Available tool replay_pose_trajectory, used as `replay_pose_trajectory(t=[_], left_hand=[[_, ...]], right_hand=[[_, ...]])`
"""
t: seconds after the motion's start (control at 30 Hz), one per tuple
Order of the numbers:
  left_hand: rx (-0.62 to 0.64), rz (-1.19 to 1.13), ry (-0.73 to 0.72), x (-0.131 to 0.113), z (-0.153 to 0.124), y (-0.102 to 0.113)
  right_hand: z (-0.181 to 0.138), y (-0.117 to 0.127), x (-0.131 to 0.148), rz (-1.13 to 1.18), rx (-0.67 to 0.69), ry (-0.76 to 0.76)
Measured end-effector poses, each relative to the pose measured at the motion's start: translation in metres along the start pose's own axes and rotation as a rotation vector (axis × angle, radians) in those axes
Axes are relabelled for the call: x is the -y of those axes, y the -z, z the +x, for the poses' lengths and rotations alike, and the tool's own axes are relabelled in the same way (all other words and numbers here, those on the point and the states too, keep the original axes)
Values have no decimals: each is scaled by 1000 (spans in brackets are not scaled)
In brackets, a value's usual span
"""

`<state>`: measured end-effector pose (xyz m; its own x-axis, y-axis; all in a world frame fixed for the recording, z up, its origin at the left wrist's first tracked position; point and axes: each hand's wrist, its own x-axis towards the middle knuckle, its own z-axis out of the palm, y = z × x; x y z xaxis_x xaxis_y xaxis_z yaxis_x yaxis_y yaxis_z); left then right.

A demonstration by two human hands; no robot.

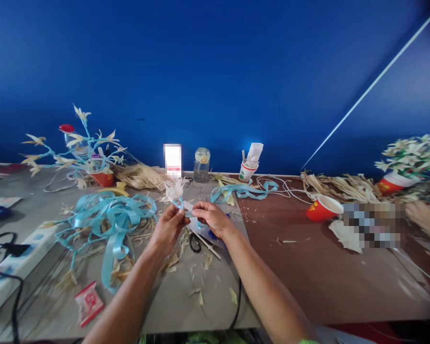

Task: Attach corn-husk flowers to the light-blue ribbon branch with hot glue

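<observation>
My left hand [169, 223] pinches the stem of a pale corn-husk flower [175, 190], whose petals point up above my fingers. Light blue ribbon wraps the stem just below the petals. Close beside it, my right hand [212, 218] is closed on a short stretch of blue ribbon [188, 214] that runs between the two hands. Under the hands lie a white sheet, a thin stick [209, 247] and the black handle loop [195, 242] of what may be scissors, partly hidden. A heap of loose blue ribbon [119, 215] rests left of my left hand.
At left stand a ribbon-wrapped flower branch in a red cup [103, 179] and a power strip [25, 258]. Along the wall are a lit phone [173, 160], a glass jar [201, 167] and a paper cup [248, 172]. Another person's hand [428, 217] is at right, near a tipped red cup [322, 209].
</observation>
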<state>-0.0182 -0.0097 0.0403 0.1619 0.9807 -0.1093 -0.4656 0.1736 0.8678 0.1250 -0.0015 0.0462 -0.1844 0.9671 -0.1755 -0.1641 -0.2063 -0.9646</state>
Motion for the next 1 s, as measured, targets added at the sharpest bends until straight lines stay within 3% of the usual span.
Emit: replay_pose_trajectory(t=[0.3,0.5,0.57,0.67,0.73,0.8,0.87,1.0], left_hand=[[-68,153,-139,5,9,12],[-85,61,-147,-1,13,15],[-95,30,-153,-2,13,15],[-109,9,-152,-2,14,14],[-124,20,-152,-1,14,14],[-145,50,-155,2,15,15],[-156,91,-159,4,16,17],[-151,170,-155,9,18,21]], right_hand=[[3,12,3,-200,-51,39],[11,36,28,-178,-195,269],[17,45,38,-294,-218,376],[21,52,46,-693,-329,517],[18,48,45,-950,-423,582],[7,39,39,-1046,-464,602],[-11,28,30,-1029,-365,537],[-49,9,10,-1165,-34,235]])
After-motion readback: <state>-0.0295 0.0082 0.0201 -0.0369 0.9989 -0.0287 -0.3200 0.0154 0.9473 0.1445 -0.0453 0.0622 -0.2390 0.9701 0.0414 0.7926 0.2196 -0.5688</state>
